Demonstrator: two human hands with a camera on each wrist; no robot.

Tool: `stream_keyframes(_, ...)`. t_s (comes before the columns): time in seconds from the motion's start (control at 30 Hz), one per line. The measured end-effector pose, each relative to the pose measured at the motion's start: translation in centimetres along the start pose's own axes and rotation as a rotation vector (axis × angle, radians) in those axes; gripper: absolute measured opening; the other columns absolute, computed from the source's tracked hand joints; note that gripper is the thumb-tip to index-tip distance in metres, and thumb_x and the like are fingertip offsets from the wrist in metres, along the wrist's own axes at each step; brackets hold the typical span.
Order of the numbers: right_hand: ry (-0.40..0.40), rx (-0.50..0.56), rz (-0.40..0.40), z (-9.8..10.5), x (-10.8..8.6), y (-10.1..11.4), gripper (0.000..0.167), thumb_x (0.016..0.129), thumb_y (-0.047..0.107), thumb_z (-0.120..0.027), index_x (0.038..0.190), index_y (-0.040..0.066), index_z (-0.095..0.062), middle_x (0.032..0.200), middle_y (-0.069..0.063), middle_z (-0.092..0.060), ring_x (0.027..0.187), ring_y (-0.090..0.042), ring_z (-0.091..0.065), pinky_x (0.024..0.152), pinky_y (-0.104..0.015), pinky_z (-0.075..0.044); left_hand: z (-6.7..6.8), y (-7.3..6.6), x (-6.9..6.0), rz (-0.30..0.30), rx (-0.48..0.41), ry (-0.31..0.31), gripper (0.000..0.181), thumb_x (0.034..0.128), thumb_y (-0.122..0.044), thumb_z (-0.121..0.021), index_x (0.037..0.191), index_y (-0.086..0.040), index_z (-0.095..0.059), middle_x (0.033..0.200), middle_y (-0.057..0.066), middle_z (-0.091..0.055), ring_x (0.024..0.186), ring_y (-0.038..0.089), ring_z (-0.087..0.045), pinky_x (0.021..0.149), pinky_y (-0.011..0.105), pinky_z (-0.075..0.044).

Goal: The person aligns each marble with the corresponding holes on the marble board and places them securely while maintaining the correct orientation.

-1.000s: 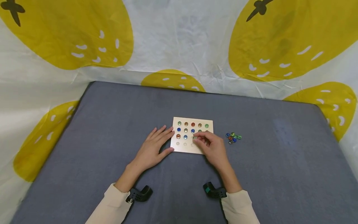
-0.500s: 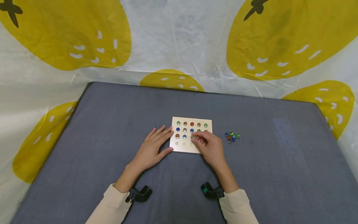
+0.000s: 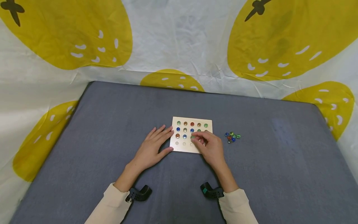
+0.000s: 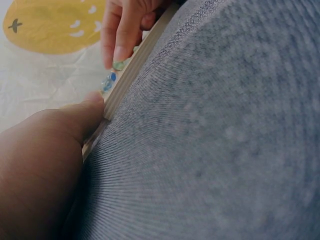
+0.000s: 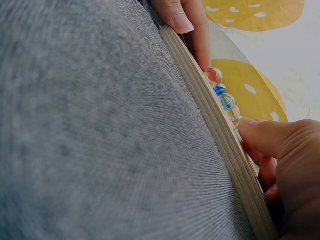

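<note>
Marbles point(image 3: 192, 124) fill the two far rows of a pale wooden board point(image 3: 181, 148) in the head view, with more in the third row and round hollows point(image 3: 184, 144) showing in the nearest. The left hand point(image 3: 153, 150) has its fingers straight and spread, fingertips and thumb touching the board's left edge. The right hand point(image 3: 211, 147) pinches a green marble point(image 3: 192, 137) narrowly at the third row's middle place. A loose cluster of marbles point(image 3: 229, 137) lies on the grey tabletop point(image 3: 265, 155), right of the board.

In the left wrist view, the left thumb touches the board; beyond it are blue marbles point(image 4: 113, 77), then the right hand's fingertips.

In the right wrist view, an orange-streaked marble point(image 5: 215, 75) sits nearest the left hand; the right fingers partly hide their grip.
</note>
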State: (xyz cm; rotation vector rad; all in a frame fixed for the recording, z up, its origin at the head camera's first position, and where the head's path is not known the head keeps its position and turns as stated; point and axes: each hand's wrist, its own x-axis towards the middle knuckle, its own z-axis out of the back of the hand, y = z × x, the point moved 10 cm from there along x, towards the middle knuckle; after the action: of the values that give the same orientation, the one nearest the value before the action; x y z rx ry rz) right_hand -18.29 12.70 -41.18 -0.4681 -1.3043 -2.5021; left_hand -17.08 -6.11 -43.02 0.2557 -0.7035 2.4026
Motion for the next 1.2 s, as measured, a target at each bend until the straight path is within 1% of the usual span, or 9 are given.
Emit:
stream_keyframes(0.33,0.008,-0.002,-0.017,-0.14,0.08,-0.07,0.013,0.081,0.011,-0.079,0.093,0.011,-0.076,0.075,0.006,-0.062,0.061,-0.008,-0.051,0.051,-0.020,-0.039,0.09,0.00,-0.06,-0.007,0.002,-0.006,0.059,0.0925,-0.037,-0.062,0.143,-0.010,-0.047,0.149,0.003,-0.040,0.140,0.025,-0.028,0.116,0.047,-0.015)
stream_keyframes(0.57,-0.001,-0.004,-0.029,-0.03,0.06,-0.14,0.013,0.081,0.011,-0.079,0.094,0.011,-0.076,0.074,0.005,-0.062,0.061,-0.008,-0.050,0.051,-0.021,-0.039,0.12,-0.17,0.02,-0.019,0.000,-0.012,0.060,0.0919,-0.038,-0.063,0.143,-0.009,-0.047,0.149,0.004,-0.040,0.140,0.026,-0.028,0.115,0.047,-0.014)
stream_keyframes(0.87,-0.002,-0.009,-0.032,-0.03,-0.16,-0.29,0.013,0.080,0.011,-0.079,0.093,0.012,-0.077,0.073,0.006,-0.061,0.060,-0.008,-0.049,0.050,-0.021,-0.038,0.09,-0.26,-0.02,-0.014,-0.003,-0.006,0.058,0.0925,-0.037,-0.062,0.142,-0.009,-0.048,0.148,0.005,-0.041,0.140,0.027,-0.029,0.115,0.047,-0.015)
stream_keyframes(1.2,-0.007,-0.002,-0.031,-0.05,-0.21,-0.30,0.013,0.080,0.011,-0.079,0.094,0.012,-0.077,0.072,0.007,-0.060,0.060,-0.008,-0.049,0.050,-0.020,-0.037,-0.03,-0.04,-0.09,-0.003,-0.006,-0.004,0.059,0.0928,-0.037,-0.062,0.143,-0.010,-0.047,0.149,0.003,-0.040,0.140,0.025,-0.028,0.116,0.046,-0.014)
